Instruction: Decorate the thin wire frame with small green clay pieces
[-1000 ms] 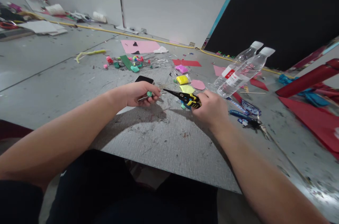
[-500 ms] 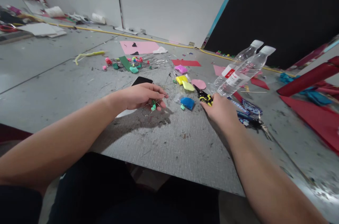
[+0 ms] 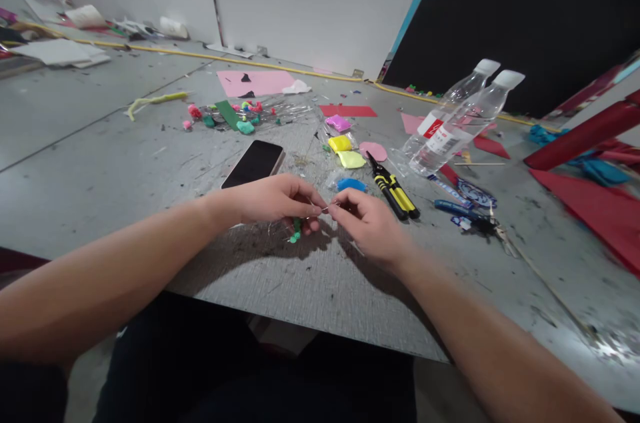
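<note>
My left hand (image 3: 280, 201) pinches a thin wire (image 3: 325, 209) between thumb and fingertips. Small lumps of green clay (image 3: 296, 231) hang on the wire below those fingers. My right hand (image 3: 367, 223) meets it from the right, thumb and forefinger closed on the wire's other end. Just beyond the right hand lie black-and-yellow pliers (image 3: 394, 191), let go on the table. A blue clay packet (image 3: 351, 185) is partly hidden behind the fingertips. Past the left wrist rests a black phone (image 3: 255, 163).
Two clear plastic bottles (image 3: 450, 126) lean at the right, near blue-handled pliers (image 3: 467, 215). Yellow (image 3: 340, 143) and purple clay packets (image 3: 339, 123) lie ahead. Farther left are wires with coloured clay (image 3: 245, 117) and pink paper (image 3: 255, 81). The table's front edge (image 3: 310, 324) runs close to my lap.
My right hand has let go of the black-and-yellow pliers and moved left to the wire. My left hand has come slightly nearer, uncovering more of the phone.
</note>
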`<move>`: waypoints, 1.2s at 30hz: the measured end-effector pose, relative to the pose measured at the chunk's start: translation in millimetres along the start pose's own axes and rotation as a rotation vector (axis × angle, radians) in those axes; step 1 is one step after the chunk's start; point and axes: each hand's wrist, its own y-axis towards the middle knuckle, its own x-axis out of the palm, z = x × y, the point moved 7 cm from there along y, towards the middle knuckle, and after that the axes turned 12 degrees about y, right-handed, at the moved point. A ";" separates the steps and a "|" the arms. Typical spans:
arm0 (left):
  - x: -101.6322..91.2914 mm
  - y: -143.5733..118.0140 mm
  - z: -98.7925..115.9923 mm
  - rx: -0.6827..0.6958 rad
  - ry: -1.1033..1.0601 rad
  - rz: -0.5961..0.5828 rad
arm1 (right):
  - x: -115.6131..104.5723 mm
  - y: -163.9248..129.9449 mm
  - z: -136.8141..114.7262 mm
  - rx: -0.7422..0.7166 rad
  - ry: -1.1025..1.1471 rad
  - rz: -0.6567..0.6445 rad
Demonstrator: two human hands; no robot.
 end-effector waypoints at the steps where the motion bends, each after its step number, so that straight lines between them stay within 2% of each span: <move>1: -0.7 0.9 -0.9 -0.003 0.007 0.012 | -0.9 0.4 1.4 -0.002 0.006 0.006; 5: -4.5 2.0 1.6 0.008 0.084 0.067 | -8.8 2.9 4.6 -0.017 0.044 0.037; 11: -5.4 -0.5 6.7 0.010 0.112 0.063 | -10.9 -0.1 -3.5 -0.076 0.031 0.099; 21: 0.2 -0.8 4.5 -0.028 -0.016 0.006 | -8.5 -0.6 -6.8 -0.131 0.030 0.021; 29: -1.4 -1.4 6.4 -0.005 0.041 0.056 | -7.0 -3.7 -7.2 -0.148 0.049 0.034; 32: -3.7 -1.8 8.0 0.029 0.055 0.081 | -6.6 -4.6 -4.7 -0.109 0.089 0.053; 36: -9.6 -2.5 10.6 0.084 0.081 0.155 | 0.2 -1.8 9.0 0.058 0.259 -0.009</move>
